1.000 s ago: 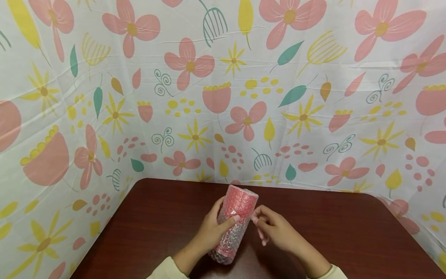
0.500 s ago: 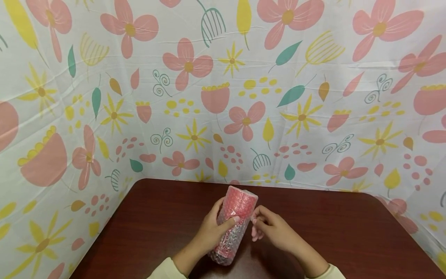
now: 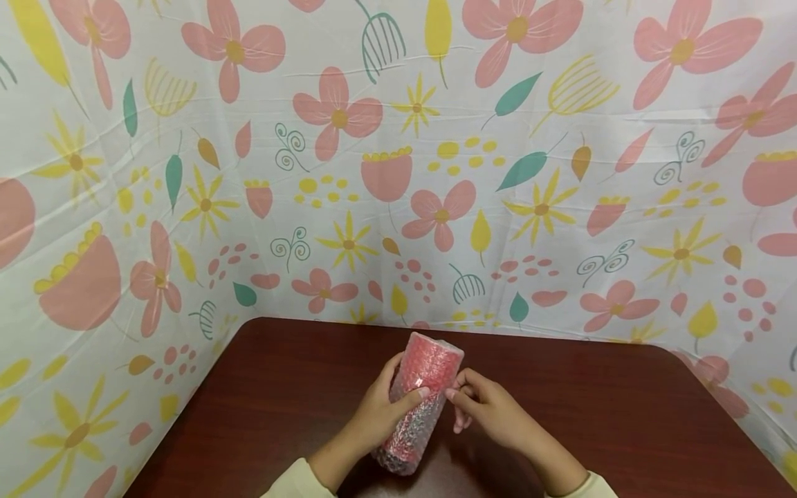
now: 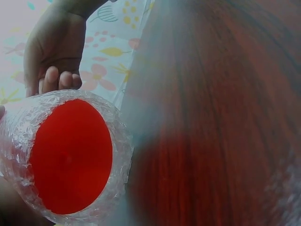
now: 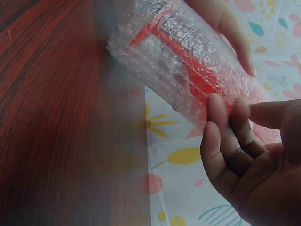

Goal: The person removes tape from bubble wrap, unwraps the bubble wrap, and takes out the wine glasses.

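A red cylinder wrapped in clear bubble wrap (image 3: 418, 408) leans to the right over the table. My left hand (image 3: 381, 408) grips it from the left, thumb across the front and fingers behind. The left wrist view shows its round red end (image 4: 73, 157), bare inside a ring of bubble wrap (image 4: 121, 150). My right hand (image 3: 488, 408) is at the upper right side, thumb and forefinger pinching at the wrap. In the right wrist view its curled fingertips (image 5: 216, 106) lie against the wrap, and a bent red strip (image 5: 176, 47) shows through the plastic.
The dark reddish-brown table (image 3: 299, 366) has rounded far corners. A white cloth with pink, yellow and green flowers (image 3: 386, 173) hangs behind it and along the left side. Pale yellow sleeves (image 3: 300, 481) reach in from the near edge.
My left hand and the wrapped cylinder stay almost in place. The right thumb has shifted up and left onto the wrap's side, and the other right fingers have changed their curl slightly.
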{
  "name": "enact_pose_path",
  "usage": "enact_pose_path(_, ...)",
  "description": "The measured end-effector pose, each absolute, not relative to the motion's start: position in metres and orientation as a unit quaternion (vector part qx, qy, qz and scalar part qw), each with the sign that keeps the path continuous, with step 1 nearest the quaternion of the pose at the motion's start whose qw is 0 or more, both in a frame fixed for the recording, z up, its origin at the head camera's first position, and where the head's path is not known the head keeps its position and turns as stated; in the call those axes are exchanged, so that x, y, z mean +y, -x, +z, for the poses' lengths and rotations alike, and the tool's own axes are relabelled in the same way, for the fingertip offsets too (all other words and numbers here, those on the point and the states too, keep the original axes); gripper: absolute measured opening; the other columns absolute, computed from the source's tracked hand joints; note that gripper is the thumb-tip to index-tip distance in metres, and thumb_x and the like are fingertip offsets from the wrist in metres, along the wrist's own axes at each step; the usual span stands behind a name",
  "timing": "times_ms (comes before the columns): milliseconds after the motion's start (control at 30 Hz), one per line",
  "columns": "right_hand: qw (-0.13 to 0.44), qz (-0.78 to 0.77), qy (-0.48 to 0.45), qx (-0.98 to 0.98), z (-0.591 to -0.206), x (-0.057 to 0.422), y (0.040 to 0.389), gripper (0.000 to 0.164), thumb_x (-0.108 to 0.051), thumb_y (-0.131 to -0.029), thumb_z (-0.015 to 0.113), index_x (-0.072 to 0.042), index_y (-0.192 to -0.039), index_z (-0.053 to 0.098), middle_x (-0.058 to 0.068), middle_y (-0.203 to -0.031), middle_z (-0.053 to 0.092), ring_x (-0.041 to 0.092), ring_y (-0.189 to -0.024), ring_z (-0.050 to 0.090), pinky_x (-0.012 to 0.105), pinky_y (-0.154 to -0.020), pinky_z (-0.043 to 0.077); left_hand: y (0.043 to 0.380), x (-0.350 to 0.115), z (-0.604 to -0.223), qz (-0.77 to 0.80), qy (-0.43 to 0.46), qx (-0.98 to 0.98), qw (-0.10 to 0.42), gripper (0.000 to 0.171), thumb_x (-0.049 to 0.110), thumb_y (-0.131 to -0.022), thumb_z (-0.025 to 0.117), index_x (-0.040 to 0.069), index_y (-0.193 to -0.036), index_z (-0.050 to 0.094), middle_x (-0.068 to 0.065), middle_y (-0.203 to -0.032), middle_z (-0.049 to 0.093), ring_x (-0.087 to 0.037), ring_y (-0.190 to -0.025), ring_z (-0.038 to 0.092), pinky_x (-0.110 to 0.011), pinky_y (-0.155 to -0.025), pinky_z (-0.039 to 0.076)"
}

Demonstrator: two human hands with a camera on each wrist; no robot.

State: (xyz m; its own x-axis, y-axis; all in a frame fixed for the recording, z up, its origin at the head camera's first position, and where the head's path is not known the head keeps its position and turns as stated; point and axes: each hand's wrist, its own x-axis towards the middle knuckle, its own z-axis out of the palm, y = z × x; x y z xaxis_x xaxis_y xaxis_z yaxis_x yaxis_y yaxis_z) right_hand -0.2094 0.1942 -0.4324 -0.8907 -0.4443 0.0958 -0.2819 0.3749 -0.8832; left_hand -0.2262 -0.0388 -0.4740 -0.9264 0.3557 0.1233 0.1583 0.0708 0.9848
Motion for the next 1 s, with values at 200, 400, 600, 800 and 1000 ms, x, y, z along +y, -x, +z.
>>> enact_pose_path(200,0.08,-0.5,0.209,0.837,-0.4309,0.1942,0.2082,0.032,-0.034,-0.105,0.055,-0.003,-0.103,0.055,0.008,-0.062,0.058,0.021,-0.055,0.063,0.038,-0.059,0.055,0.2267,-0.039,-0.475,0.661,-0.178,0.724,0.084,0.072,0.044,-0.095,0.068,0.035,-0.155,0.029,-0.016,-0.14,0.052,-0.025,-0.106,0.066,-0.038,-0.083,0.057)
enact_pose_path(400,0.071,-0.499,0.224,0.834,-0.4304,0.1958,0.2082,0.027,-0.031,-0.105,0.055,-0.004,-0.1,0.055,0.01,-0.062,0.058,0.016,-0.054,0.062,0.036,-0.058,0.055,0.2266,-0.0381,-0.4749,0.662,-0.177,0.724,0.084,0.072,0.044,-0.094,0.069,0.035,-0.154,0.03,-0.016,-0.139,0.053,-0.025,-0.106,0.066,-0.038,-0.083,0.057)
enact_pose_path(600,0.066,-0.5,0.233,0.832,-0.4331,0.1974,0.2099,0.025,-0.027,-0.105,0.055,-0.003,-0.098,0.055,0.009,-0.062,0.06,0.021,-0.055,0.063,0.038,-0.056,0.055,0.2276,-0.037,-0.476,0.66,-0.172,0.728,0.075,0.073,0.043,-0.093,0.07,0.033,-0.154,0.032,-0.015,-0.139,0.054,-0.025,-0.105,0.066,-0.038,-0.083,0.057)
enact_pose_path(800,0.076,-0.513,0.238,0.821,-0.4339,0.1977,0.211,0.029,-0.025,-0.106,0.054,0.004,-0.101,0.056,0.012,-0.065,0.064,0.037,-0.059,0.065,0.042,-0.057,0.057,0.2281,-0.0367,-0.4758,0.655,-0.169,0.733,0.069,0.075,0.043,-0.093,0.071,0.03,-0.155,0.031,-0.014,-0.139,0.054,-0.024,-0.105,0.066,-0.037,-0.083,0.057)
enact_pose_path(1000,0.079,-0.52,0.24,0.816,-0.4323,0.1974,0.2103,0.026,-0.023,-0.105,0.055,0.002,-0.1,0.057,0.012,-0.066,0.066,0.029,-0.06,0.067,0.041,-0.06,0.058,0.227,-0.0365,-0.4766,0.657,-0.169,0.731,0.071,0.074,0.043,-0.093,0.071,0.031,-0.154,0.031,-0.013,-0.138,0.054,-0.024,-0.106,0.066,-0.037,-0.084,0.057)
